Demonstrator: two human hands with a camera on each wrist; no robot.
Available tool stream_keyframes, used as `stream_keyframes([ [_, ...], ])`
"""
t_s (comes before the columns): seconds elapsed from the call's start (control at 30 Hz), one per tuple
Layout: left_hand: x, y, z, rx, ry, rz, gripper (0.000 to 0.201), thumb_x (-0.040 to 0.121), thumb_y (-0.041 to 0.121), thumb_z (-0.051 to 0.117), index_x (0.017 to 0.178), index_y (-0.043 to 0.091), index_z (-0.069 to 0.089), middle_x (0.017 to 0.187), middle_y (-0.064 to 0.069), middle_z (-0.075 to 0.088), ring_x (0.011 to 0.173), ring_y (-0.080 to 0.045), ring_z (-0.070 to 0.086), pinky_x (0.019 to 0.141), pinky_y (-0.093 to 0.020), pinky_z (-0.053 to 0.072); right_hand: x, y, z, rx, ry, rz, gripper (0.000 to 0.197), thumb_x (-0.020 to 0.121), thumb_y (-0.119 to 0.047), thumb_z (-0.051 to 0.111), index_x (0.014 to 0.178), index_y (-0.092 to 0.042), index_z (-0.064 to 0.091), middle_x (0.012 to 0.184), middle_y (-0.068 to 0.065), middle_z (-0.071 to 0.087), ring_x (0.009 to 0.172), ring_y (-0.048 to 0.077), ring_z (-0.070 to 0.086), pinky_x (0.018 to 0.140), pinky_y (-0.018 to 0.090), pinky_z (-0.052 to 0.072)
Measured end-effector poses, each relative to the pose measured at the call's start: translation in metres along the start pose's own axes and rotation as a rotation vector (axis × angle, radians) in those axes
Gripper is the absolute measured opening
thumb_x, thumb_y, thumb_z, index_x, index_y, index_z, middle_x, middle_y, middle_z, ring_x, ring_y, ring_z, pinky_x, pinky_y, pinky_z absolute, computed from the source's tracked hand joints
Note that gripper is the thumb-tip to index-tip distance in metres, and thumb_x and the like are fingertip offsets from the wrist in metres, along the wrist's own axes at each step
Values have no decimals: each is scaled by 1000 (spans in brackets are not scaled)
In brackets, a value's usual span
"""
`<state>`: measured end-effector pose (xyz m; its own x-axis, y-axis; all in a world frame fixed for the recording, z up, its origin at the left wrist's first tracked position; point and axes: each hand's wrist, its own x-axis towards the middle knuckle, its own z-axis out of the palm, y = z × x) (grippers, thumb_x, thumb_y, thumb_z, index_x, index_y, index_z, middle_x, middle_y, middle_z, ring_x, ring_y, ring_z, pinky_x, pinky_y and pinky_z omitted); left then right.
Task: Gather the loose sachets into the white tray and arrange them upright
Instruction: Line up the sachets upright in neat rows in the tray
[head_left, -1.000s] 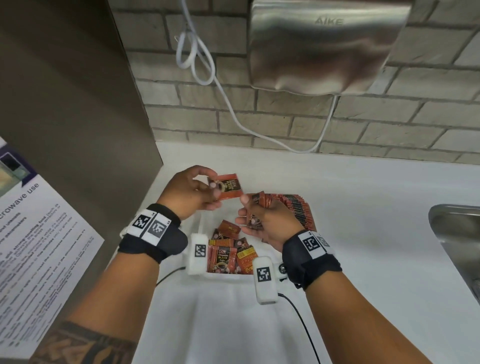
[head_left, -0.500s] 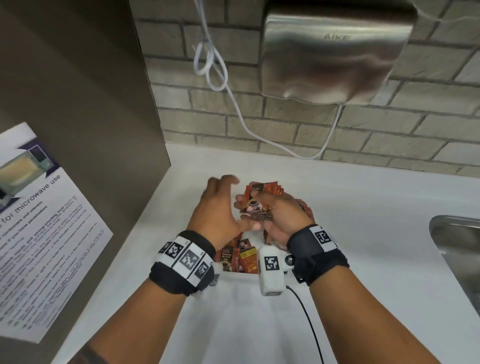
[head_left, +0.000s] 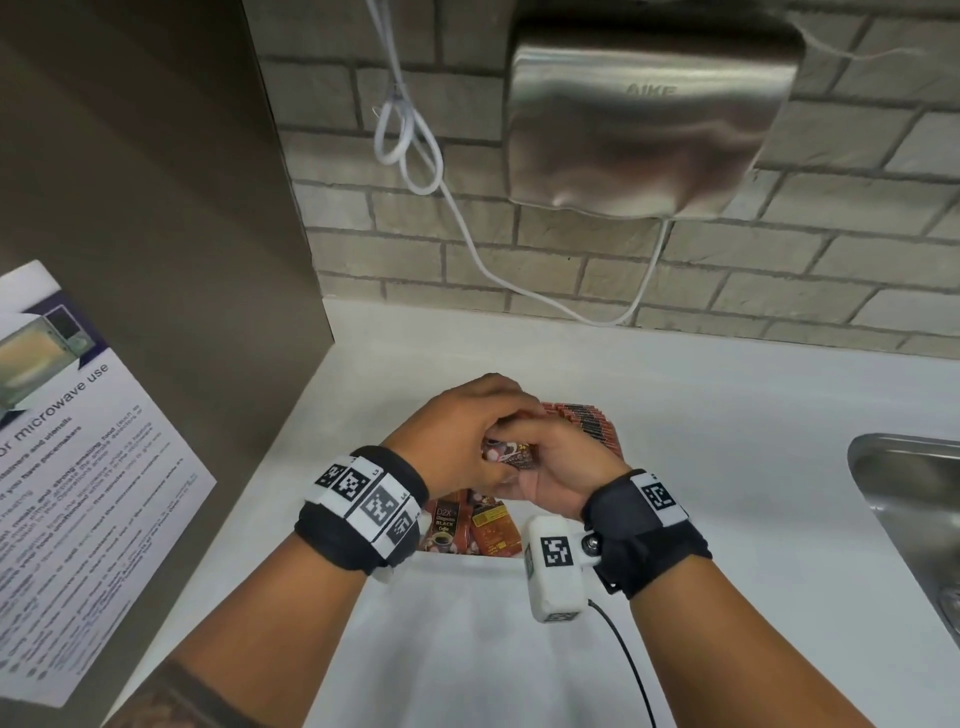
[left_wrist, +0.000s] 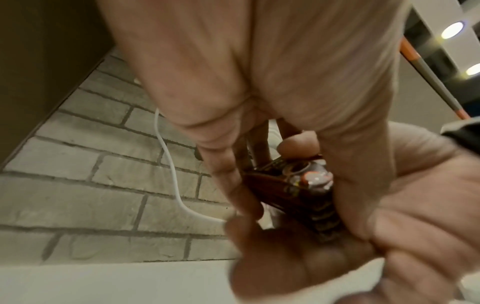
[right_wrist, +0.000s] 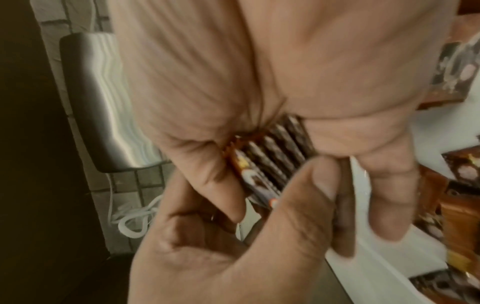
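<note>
Closing together since half a second ago, my left hand (head_left: 457, 431) now covers the bundle of sachets (head_left: 511, 453) that my right hand (head_left: 558, 467) grips; both hands curl round it above the white tray (head_left: 467, 564) on the counter (head_left: 727, 415). One loose sachet (head_left: 445, 525) in the tray reads "D2X BLACK Coffee". The dryer (head_left: 649, 119) says "AIKE"; the notice (head_left: 78, 467) says "microwave use".
</note>
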<state>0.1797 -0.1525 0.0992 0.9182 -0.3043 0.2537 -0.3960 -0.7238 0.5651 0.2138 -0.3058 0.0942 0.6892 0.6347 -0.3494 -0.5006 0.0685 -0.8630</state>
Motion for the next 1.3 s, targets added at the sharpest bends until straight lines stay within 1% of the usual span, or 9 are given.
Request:
stream_keyframes([
  [0.17, 3, -10, 2, 83, 33, -33, 84, 70, 15, 83, 144, 32, 48, 139, 5, 46, 122, -12, 51, 104, -28, 47, -1, -8, -12, -417, 200, -150, 19, 85, -23, 75, 99, -11, 74, 98, 6, 77, 97, 25, 73, 96, 48, 54],
  [0.27, 2, -8, -2, -258, 97, -214, 111, 58, 36, 93, 145, 49, 26, 149, 6, 29, 132, -6, 41, 107, -23, 42, -8, -15, -17, -288, 147, -125, 25, 88, -18, 73, 109, -4, 72, 103, 13, 76, 98, 30, 73, 85, 37, 58],
  [0.37, -1, -9, -1, -745, 69, -272, 91, 64, 30, 91, 135, 44, 34, 134, -11, 50, 120, -23, 60, 92, -47, 57, -10, -17, -22, -210, 59, -98, 29, 89, -15, 70, 116, -2, 69, 109, 18, 74, 103, 32, 71, 85, 35, 57],
  [0.47, -2, -11, 6, -881, 49, -260, 58, 72, 7, 85, 118, 26, 53, 118, -19, 57, 100, -29, 65, 81, -60, 58, -8, -14, -24, -174, 82, -95, 37, 85, -14, 75, 118, 0, 65, 110, 20, 73, 107, 37, 69, 91, 41, 57],
  [0.63, -4, -18, 6, -832, 79, -339, 53, 72, 2, 85, 110, 26, 56, 112, -18, 63, 97, -38, 68, 74, -60, 59, -5, -20, -28, -734, 372, -221, 46, 72, -46, 83, 110, -29, 64, 103, -7, 71, 94, 14, 70, 89, 39, 54],
  [0.8, -4, -13, 7, -758, 22, -382, 62, 73, 3, 86, 115, 33, 51, 103, -17, 65, 82, -28, 70, 63, -58, 60, -2, -47, -14, -1020, 317, -379, 22, 80, -30, 81, 97, -30, 69, 91, -11, 68, 76, 7, 67, 71, 23, 51],
  [0.9, -5, -13, 9, -759, 60, -382, 56, 69, 14, 90, 110, 32, 55, 105, -15, 69, 84, -24, 71, 70, -58, 60, 3, -55, -17, -1028, 258, -313, 17, 78, -24, 83, 91, -27, 72, 82, -7, 72, 72, 8, 67, 73, 25, 54],
  [1.0, -8, -13, 9, -799, 93, -384, 50, 70, 26, 88, 111, 25, 60, 110, -16, 70, 100, -35, 70, 83, -59, 58, 2, -60, -21, -975, 228, -311, 8, 81, -20, 81, 86, -19, 74, 78, 0, 75, 70, 13, 70, 73, 26, 55],
  [1.3, -11, -28, 14, -732, 172, -388, 27, 84, 15, 80, 107, 18, 67, 107, -6, 75, 100, -29, 71, 93, -55, 54, 11, -69, -25, -1046, 269, -370, 4, 84, -25, 78, 82, -26, 75, 79, -4, 74, 76, 9, 68, 77, 23, 52],
])
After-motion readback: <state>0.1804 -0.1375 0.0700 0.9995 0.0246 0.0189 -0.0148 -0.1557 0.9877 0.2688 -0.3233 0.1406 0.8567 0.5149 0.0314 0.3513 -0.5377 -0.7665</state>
